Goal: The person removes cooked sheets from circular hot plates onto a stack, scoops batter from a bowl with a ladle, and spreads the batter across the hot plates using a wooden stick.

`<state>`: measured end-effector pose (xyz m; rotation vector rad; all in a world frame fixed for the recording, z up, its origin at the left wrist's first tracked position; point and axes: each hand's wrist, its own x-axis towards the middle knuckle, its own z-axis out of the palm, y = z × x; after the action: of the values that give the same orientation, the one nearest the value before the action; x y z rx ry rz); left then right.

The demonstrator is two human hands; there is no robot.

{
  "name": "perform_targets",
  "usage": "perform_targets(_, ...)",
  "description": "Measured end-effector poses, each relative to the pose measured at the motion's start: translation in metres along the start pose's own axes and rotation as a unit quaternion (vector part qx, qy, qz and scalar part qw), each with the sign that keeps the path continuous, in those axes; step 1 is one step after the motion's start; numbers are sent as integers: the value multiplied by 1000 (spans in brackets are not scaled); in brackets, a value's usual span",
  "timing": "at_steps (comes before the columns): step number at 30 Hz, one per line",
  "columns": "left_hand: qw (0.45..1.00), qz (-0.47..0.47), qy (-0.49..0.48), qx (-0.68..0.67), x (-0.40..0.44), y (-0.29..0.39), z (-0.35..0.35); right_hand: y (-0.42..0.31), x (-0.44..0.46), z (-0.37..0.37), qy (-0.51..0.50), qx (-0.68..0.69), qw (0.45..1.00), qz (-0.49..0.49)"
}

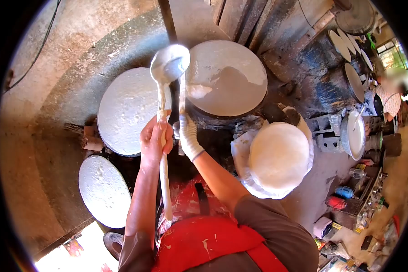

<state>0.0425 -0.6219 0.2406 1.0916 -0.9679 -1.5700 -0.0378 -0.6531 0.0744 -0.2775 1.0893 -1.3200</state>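
My left hand (156, 136), bare, is wrapped round the pale handle of a long ladle (162, 97). The ladle's white-coated bowl is raised in front of me, between two vats, and its handle runs down towards my red apron (208, 242). My right hand (189, 138), in a whitish ribbed glove, grips a second pale handle (182, 93) just beside it. The far end of that handle is hidden by the ladle's bowl. Ahead to the right is a wide vat of white liquid (235, 95), with foam along its edges. To the left stands another vat (127, 111) with a bubbly white surface.
A third white-topped vat (104, 190) is at lower left. To my right, a large round white mass (279, 156) rests on cloth. Concrete blocks (324, 124), a basin of white liquid (354, 134) and blackened drums stand farther right, near another person (390, 97).
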Motion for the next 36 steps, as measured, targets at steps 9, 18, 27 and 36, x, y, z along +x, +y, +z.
perform_targets(9,997,-64,25,-18,-20,-22,-30,25,-58,-30,75,76,992,72)
perform_targets(18,997,-75,-25,-27,-23,-39,-34,-4,-114,-135,31,71,986,151)
perform_targets(27,994,-91,-6,-53,-35,-55,-25,-39,-108,-117,-6,-157,981,112)
perform_targets(36,993,-110,26,-46,-31,-68,7,-147,-114,-226,97,-363,909,180)
